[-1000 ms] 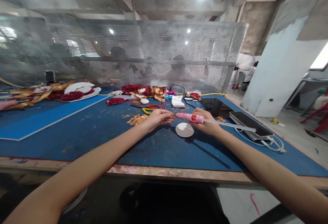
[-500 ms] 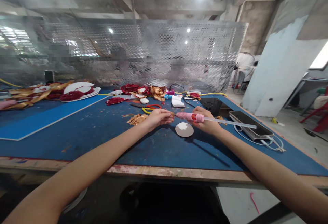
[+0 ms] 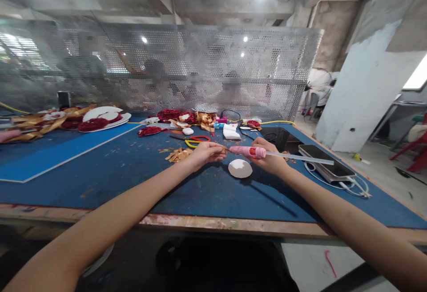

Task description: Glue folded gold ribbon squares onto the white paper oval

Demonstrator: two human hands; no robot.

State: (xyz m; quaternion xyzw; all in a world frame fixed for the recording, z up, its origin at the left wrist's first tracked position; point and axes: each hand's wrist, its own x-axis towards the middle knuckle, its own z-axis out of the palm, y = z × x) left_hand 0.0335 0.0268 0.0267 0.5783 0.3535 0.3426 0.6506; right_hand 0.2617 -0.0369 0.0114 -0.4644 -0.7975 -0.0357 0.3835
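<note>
Wkshp, bare conc. ceiling (image 3: 216, 0), perf. screen (image 3: 200, 56), stained worktable (image 3: 123, 180) w/ ribbon scraps (image 3: 179, 155)

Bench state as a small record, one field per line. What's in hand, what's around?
left hand: fingertips pinched by the pink tool's tip; anything between them too small to identify
right hand: holding the pink tool, tip toward left hand
tool rear: translucent stick sticking out
nearest the hands: pale oval disc, on the blue tabletop
beyond left hand: gold pieces, red-and-yellow-handled tool
right side: phone-like device
back: perforated screen
</note>
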